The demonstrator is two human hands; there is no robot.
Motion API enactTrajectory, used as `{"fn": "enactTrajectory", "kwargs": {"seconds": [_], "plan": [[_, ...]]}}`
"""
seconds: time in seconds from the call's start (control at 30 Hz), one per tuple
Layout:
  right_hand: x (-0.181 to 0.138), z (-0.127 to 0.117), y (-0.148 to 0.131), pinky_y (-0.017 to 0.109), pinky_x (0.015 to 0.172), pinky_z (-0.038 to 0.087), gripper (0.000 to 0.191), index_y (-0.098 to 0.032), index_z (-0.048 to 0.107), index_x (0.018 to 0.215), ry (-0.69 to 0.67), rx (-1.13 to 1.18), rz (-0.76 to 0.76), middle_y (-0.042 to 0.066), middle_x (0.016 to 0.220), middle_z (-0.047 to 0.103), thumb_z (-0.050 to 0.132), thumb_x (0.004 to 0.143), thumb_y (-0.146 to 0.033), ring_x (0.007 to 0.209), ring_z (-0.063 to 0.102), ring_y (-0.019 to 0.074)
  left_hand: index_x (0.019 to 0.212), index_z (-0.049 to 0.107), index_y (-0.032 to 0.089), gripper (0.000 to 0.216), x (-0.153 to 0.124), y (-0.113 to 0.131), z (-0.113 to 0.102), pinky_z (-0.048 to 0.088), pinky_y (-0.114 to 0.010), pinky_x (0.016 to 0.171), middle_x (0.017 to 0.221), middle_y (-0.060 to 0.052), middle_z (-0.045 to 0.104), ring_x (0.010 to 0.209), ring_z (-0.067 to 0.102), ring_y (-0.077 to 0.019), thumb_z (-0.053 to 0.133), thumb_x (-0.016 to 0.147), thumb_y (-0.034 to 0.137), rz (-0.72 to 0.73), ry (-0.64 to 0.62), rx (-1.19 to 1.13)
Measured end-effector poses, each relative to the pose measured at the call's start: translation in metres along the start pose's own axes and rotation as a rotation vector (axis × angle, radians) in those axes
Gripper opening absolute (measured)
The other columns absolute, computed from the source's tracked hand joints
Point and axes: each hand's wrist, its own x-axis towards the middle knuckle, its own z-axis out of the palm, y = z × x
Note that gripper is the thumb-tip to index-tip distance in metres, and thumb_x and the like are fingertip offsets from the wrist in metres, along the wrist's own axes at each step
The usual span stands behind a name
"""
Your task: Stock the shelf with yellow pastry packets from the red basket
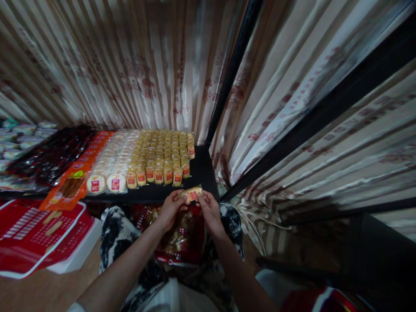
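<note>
Wrapped yellow snack cake (192, 193) is pinched at its ends by both hands, left hand (170, 209) and right hand (210, 211), just above the front edge of the black counter (201, 173). Rows of similar packaged cakes (160, 151) cover the counter behind. A red bag (182, 242) rests on the person's lap below.

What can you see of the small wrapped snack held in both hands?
The wrapped snack is a small yellowish piece in clear shiny film with a red label at its middle. It lies roughly level, tilted slightly, pinched at its ends by the left hand and right hand. It hangs just in front of the black shelf, near rows of similar yellow packs, above a red bag.
</note>
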Motion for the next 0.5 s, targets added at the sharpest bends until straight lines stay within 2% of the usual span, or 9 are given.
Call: {"fn": "enactTrajectory", "kwargs": {"seconds": [0.1,0.17,0.27,0.37,0.43,0.5], "plan": [[0.003,0.0,0.007,0.029,0.065,0.052,0.037,-0.016,0.056,0.098,-0.006,-0.101,-0.014,0.008,0.09,0.067,0.053,0.075,-0.045,0.077,0.064,0.0178,0.1,0.057,0.014,0.026,0.012,0.011,0.003,0.046,-0.018,0.056,0.079,-0.001,0.063,0.063,0.057,-0.0092,0.059,0.074,0.015,0.185,0.073,0.335],[0.003,-0.001,0.007,0.032,0.07,0.052,0.042,-0.016,0.055,0.108,0.077,-0.257,-0.127,0.011,0.104,0.063,0.052,0.076,-0.044,0.084,0.063,0.0192,0.1,0.059,0.015,0.025,0.019,0.025,0.005,0.048,-0.021,0.065,0.082,-0.001,0.064,0.07,0.059,-0.0115,0.057,0.075,0.016,0.352,0.061,0.61],[0.003,-0.002,-0.002,0.039,0.086,0.047,0.046,-0.017,0.052,0.12,0.19,-0.528,-0.425,0.013,0.12,0.056,0.053,0.08,-0.039,0.101,0.057,0.0222,0.104,0.061,0.017,0.029,0.025,0.052,0.011,0.048,-0.027,0.08,0.096,-0.002,0.066,0.085,0.06,-0.0156,0.055,0.075,0.016,0.537,-0.088,0.98],[0.009,-0.001,-0.013,0.041,0.093,0.041,0.042,-0.017,0.053,0.122,0.136,-0.661,-0.614,0.011,0.118,0.059,0.049,0.084,-0.034,0.107,0.052,0.0232,0.109,0.06,0.019,0.034,0.031,0.076,0.022,0.045,-0.029,0.088,0.106,-0.004,0.064,0.096,0.06,-0.0175,0.053,0.076,0.014,0.649,-0.218,1.199],[0.018,0.001,-0.017,0.039,0.088,0.043,0.039,-0.017,0.056,0.119,0.128,-0.655,-0.599,0.01,0.11,0.063,0.05,0.083,-0.033,0.098,0.054,0.0226,0.112,0.059,0.02,0.037,0.035,0.086,0.032,0.046,-0.03,0.089,0.106,-0.005,0.064,0.097,0.06,-0.0182,0.052,0.077,0.014,0.676,-0.225,1.258],[0.032,0.003,-0.015,0.037,0.082,0.045,0.039,-0.016,0.058,0.115,0.173,-0.584,-0.526,0.009,0.103,0.065,0.052,0.082,-0.036,0.088,0.056,0.0208,0.116,0.057,0.019,0.04,0.038,0.09,0.043,0.046,-0.031,0.09,0.107,-0.005,0.064,0.096,0.06,-0.0184,0.05,0.077,0.012,0.682,-0.164,1.247]]}}
